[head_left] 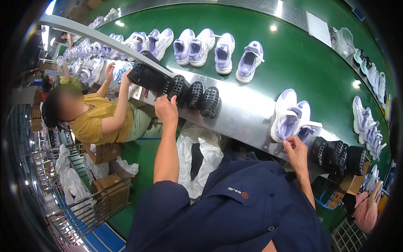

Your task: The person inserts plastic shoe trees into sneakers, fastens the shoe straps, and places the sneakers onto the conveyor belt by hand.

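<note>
My left hand (167, 110) reaches to the metal edge of the bench, its fingers closed on the near end of a black perforated insert (179, 87). Two more such black inserts, a middle one (195, 95) and a right one (210, 102), stand just to its right. In front of me on the right, a pair of white and lavender sneakers rests on the metal strip, heels toward me. My right hand (297, 153) pinches the heel of the left sneaker (284, 113); the right sneaker (308, 119) sits close against it.
Several white and lavender sneakers (224, 52) stand along the green belt (289, 63). More black inserts (336, 153) lie by my right hand. On the left a co-worker in a yellow shirt (105, 113) works beside a metal rail (105, 40). A wire cart (90, 201) holds cartons.
</note>
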A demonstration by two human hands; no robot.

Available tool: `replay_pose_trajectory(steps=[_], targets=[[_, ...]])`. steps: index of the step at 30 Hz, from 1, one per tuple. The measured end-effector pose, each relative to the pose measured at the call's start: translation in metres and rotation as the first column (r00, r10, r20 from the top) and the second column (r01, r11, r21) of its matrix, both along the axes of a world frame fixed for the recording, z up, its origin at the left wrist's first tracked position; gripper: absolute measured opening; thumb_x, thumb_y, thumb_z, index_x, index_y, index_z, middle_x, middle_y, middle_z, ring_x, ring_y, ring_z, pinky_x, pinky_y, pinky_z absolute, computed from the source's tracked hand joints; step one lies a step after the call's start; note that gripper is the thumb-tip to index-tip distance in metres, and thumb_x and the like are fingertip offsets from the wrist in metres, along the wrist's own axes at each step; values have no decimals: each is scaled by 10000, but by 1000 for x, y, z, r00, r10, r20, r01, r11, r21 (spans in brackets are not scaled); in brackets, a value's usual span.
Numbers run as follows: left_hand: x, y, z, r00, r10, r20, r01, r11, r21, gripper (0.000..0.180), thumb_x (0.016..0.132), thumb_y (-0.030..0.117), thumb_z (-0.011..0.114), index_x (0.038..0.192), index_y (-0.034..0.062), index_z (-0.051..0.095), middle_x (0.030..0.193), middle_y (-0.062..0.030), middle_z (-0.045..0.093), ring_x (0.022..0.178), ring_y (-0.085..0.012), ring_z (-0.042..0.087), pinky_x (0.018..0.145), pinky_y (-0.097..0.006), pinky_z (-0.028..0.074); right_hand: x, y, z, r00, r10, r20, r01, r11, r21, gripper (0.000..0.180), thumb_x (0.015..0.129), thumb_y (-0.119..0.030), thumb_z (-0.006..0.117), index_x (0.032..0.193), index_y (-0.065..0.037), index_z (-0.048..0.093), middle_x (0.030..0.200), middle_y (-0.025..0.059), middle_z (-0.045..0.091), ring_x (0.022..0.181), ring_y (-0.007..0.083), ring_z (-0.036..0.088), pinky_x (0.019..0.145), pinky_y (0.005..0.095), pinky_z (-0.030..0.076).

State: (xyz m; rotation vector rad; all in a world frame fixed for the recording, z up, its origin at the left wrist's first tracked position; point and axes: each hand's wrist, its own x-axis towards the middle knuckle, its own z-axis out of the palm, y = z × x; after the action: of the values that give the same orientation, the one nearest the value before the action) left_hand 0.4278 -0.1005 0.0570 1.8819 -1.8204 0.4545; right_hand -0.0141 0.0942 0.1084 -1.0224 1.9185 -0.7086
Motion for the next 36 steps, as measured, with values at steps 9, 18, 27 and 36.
replay_pose_trajectory(steps=[9,18,27,36], targets=[[-159,65,83,745,-585,-321,597,799,-72,379,739,193,843,1016,-2,673,992,-141,660,911,-338,602,778,-424,499,62,-52,18,709,-177,683,218,976,26,781,954,-330,677,1511,46,279,1265,207,572,1156,254,580,903,354,529],[-271,59,58,13,367,-930,981,175,83,364,886,113,702,1222,-8,632,1105,-97,661,947,-159,611,803,-273,503,34,-14,23,486,-225,845,32,970,240,444,888,-293,666,1228,-37,541,834,-2,598,623,89,547,511,246,430],[-310,100,-9,326,249,-912,852,340,398,176,844,-34,579,937,-24,729,781,-61,680,661,-116,600,598,-254,478,8,39,41,931,325,-170,-291,937,195,787,815,-546,714,1259,87,563,971,292,676,969,431,660,846,473,514],[-318,66,12,655,-517,-552,738,593,321,550,772,160,776,1255,-4,571,1098,-193,648,991,-327,618,871,-412,507,-14,31,62,967,185,-174,-183,983,26,530,859,-426,711,1055,63,653,901,293,663,875,463,640,786,495,494]])
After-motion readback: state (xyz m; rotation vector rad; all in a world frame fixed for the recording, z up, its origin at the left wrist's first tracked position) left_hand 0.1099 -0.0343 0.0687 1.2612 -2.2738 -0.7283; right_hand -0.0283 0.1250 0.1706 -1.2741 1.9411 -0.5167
